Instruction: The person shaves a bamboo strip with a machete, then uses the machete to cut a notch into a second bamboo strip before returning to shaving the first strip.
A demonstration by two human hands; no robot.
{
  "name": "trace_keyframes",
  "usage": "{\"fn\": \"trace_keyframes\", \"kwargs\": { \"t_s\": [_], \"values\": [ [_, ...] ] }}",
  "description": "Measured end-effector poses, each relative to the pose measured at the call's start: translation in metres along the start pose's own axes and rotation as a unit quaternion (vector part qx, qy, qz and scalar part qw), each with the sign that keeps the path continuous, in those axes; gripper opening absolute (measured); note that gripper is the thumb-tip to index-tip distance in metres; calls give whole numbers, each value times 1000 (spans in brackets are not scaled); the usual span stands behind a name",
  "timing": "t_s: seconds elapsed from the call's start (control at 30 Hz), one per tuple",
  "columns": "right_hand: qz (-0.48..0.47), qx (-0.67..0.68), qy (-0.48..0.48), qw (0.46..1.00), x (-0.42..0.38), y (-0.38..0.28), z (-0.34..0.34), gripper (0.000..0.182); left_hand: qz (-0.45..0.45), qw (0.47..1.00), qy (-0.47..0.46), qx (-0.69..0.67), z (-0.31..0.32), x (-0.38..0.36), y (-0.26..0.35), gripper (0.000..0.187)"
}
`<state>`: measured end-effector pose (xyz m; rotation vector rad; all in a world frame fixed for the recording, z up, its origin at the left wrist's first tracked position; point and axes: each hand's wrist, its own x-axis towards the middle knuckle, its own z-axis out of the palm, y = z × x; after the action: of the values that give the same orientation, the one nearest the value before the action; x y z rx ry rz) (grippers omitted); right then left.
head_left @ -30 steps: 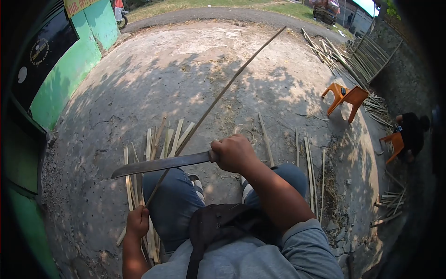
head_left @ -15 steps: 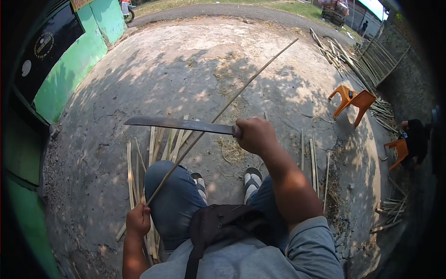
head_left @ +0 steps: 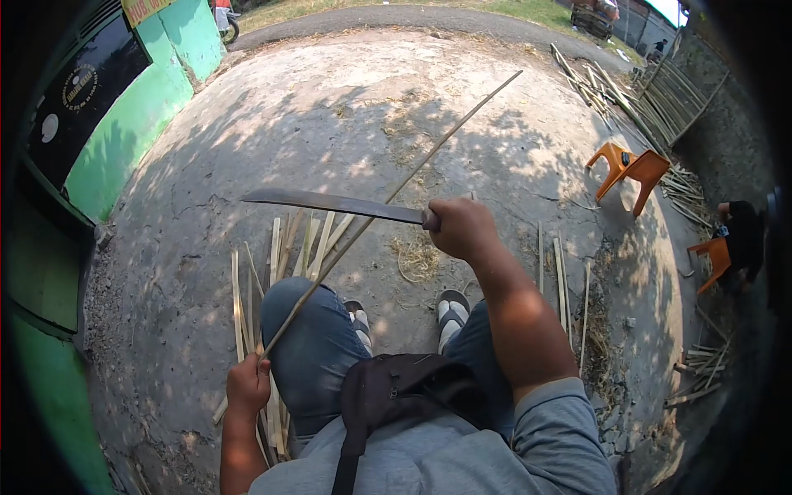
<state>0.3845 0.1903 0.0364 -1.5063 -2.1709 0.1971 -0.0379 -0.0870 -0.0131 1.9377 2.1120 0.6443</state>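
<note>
A long thin bamboo stick slants from lower left to upper right, its near end gripped in my closed left hand beside my left knee. My right hand is wrapped round the short handle of a machete. The blade points left, nearly level, and crosses over the stick around its middle in this view. Below the blade, several split bamboo strips lie on the ground by my left leg.
More strips lie right of my right leg, near a clump of shavings. Orange plastic stools stand at right, where a person in black sits. Bamboo poles are piled farther back. A green wall borders the left.
The machete and my right hand have shifted slightly right and away from me, so the blade crosses the stick farther up. My left hand keeps its hold on the stick.
</note>
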Motion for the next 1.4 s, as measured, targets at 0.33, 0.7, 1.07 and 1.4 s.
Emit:
{"fn": "trace_keyframes", "kwargs": {
  "t_s": [0.33, 0.7, 1.07, 1.4],
  "values": [
    [87, 8, 38, 995, 11, 17, 8, 19, 5, 999, 29, 23, 0, -5, 1, 49],
    [190, 8, 6, 982, 20, 31, 2, 17, 7, 998, 51, 42, 11, -5, -5, 50],
    [3, -40, -19, 999, 1, 3, -4, 15, 11, 998, 36, 44, 9, -2, -8, 50],
    [201, 11, 88, 976, 15, 95, 17, 21, 13, 996, 48, 70, 5, -2, -10, 50]
  ]
}}
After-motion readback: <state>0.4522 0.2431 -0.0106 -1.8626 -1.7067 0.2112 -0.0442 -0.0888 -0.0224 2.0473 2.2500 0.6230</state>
